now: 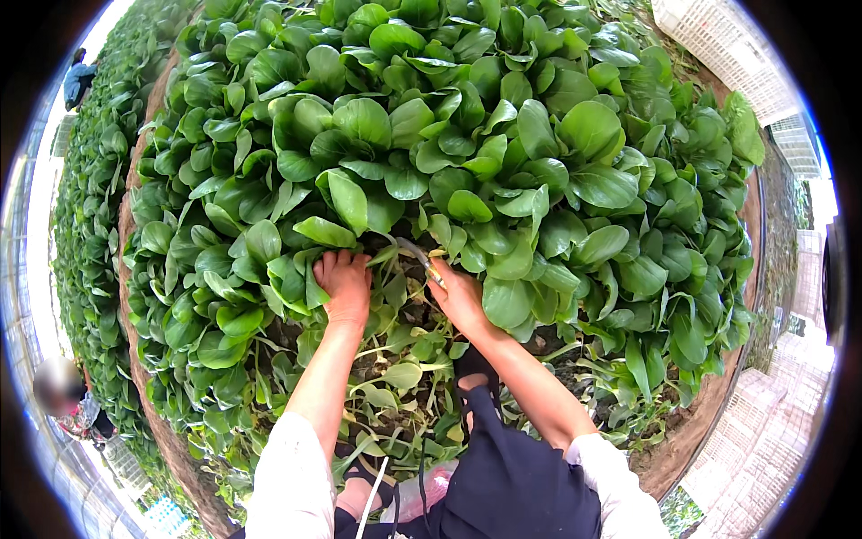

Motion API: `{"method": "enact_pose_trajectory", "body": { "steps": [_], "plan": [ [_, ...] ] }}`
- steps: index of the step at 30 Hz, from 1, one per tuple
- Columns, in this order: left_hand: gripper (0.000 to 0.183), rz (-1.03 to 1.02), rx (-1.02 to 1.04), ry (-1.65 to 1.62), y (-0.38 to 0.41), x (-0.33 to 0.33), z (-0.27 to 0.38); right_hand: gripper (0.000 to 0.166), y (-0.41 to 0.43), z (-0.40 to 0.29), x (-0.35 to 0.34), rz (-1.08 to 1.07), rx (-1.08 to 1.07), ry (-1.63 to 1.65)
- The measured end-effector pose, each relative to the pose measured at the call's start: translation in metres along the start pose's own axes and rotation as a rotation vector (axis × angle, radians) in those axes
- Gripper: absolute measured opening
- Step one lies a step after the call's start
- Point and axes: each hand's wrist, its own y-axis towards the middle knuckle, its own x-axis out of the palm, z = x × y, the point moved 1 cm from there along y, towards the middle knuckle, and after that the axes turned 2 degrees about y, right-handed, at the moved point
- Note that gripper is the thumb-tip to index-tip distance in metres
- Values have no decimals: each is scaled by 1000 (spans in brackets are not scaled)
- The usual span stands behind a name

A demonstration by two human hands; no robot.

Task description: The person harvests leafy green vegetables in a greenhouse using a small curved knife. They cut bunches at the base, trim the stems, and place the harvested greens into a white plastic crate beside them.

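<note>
A dense bed of leafy greens (363, 121), which look like bok choy, stands before me. My left hand (343, 283) grips a leafy green plant (303, 269) low at the near edge of the bed, its fingers partly hidden by leaves. To its right, my right hand (458, 293) is closed around the handle of a sickle (419, 252). The curved metal blade points up and left toward the stems, its tip hidden among foliage. Loose leaves (403, 375) lie on the soil below and between my hands.
White plastic crates (734, 54) stand at the upper right, and more crates (747, 418) at the lower right. A soil furrow (138, 337) separates another bed on the left. Two people are at the far left edge. A pink plastic bag (434, 485) lies beside my feet.
</note>
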Motion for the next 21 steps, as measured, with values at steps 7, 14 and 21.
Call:
{"method": "enact_pose_trajectory", "body": {
  "steps": [7, 14, 21],
  "plan": [
    [22, -146, 62, -351, -18, -33, 6, 46, -51, -3, -21, -65, 187, 165],
    [20, -547, -77, -1199, -69, -96, 27, 53, -78, -17, -54, -125, 262, 207],
    [69, -555, -614, -1871, -128, -111, 39, 51, -77, -25, -59, -154, 243, 177]
  ]
}}
